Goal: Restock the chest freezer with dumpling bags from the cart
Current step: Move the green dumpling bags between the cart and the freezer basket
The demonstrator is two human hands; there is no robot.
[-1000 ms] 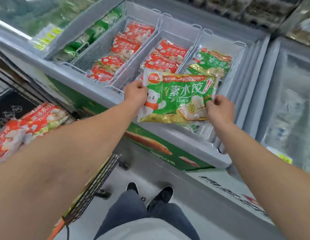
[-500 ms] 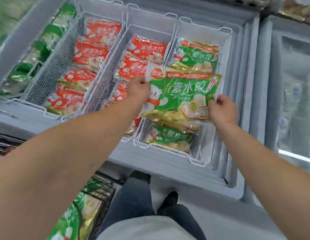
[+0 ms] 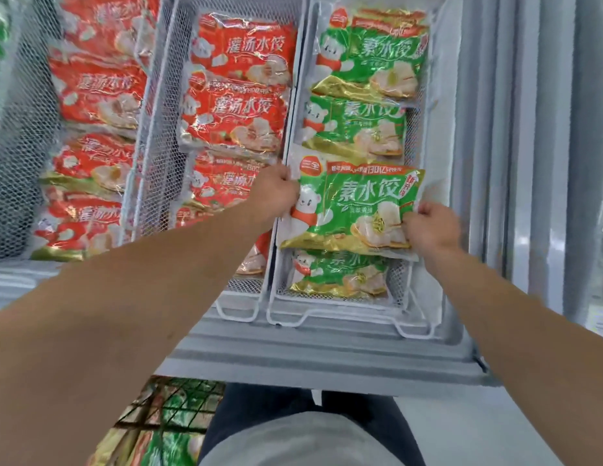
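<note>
Pale grey floor (image 3: 461,432) below; glass-lidded cabinet (image 3: 593,163) at right.

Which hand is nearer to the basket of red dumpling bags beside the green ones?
Left. The left hand grips the held green dumpling bag right at that red-bag basket; the right hand grips the bag's opposite edge, farther away.

Left hand (image 3: 276,193): forearm extended toward 1 o'clock, fingers curled, gripping the green dumpling bag (image 3: 352,210) at its 9 o'clock edge. Right hand (image 3: 431,227): forearm extended toward 11 o'clock, fingers pinching the bag's 4 o'clock corner.
</note>
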